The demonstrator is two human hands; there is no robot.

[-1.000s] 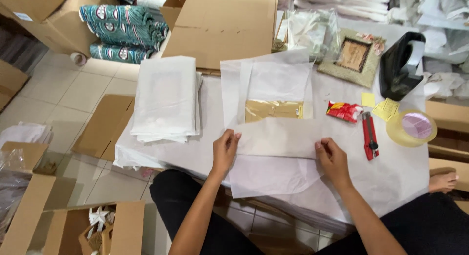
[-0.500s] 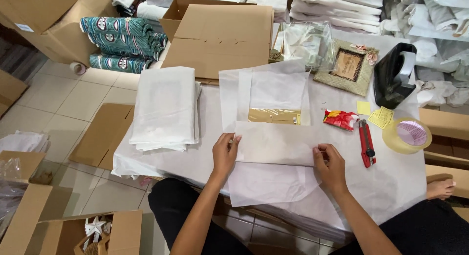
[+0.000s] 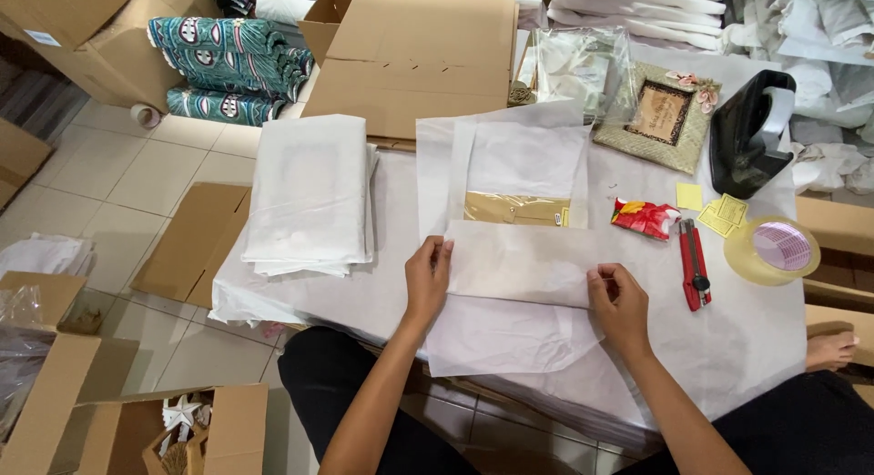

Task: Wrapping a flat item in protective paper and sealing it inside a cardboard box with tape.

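A: Left hand point(image 3: 426, 279)?
B: Fingers pinching the left end of the folded tissue paper point(image 3: 521, 263), at the surface's point(image 3: 746, 348) near edge.
A: Right hand point(image 3: 621, 304)?
B: Curled, gripping the fold's right end (gold item point(image 3: 515, 208) partly wrapped). Red cutter point(image 3: 695, 264) lies nearby, right.

Bright, even light, soft shadows, sharp focus, slight wide-angle bending at edges.

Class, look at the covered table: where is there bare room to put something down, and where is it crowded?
Free: the strip between the white stack and the folded tissue paper; also below the red cutter, beside the right hand. Crowded: the far right, around the tape dispenser, tape roll and woven frame.
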